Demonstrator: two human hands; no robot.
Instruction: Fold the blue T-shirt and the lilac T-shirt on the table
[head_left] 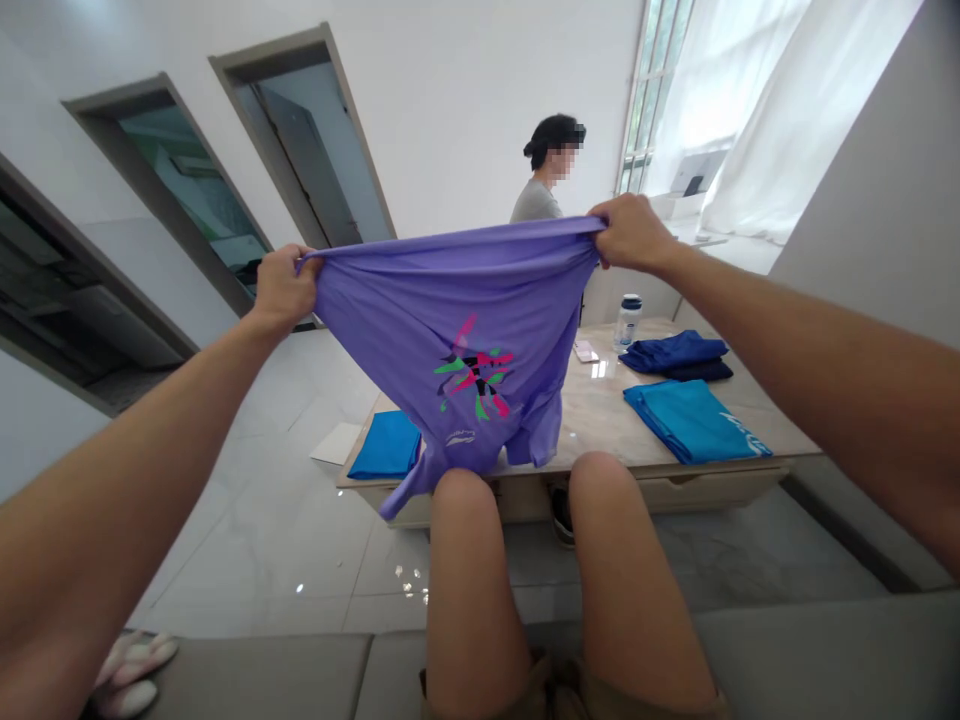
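A purple T-shirt (390, 300) with a pink, green and black print hangs stretched between my two hands, upside down, its hem edge taut along the top. My left hand (286, 285) is closed on one top corner. On the other corner, my right hand (630, 235) is closed too, higher up and farther right. The shirt's lower end droops close to my left knee, with one sleeve dangling over the table's front edge. Part of the table is hidden behind the cloth.
On the low table (592, 425) lie a folded blue cloth (386, 445), a folded turquoise garment (694, 420) and dark blue folded clothing (675, 352). A white bottle (628, 322) stands behind. A person (536, 200) in grey is beyond the table. Shoes (135, 665) lie at lower left.
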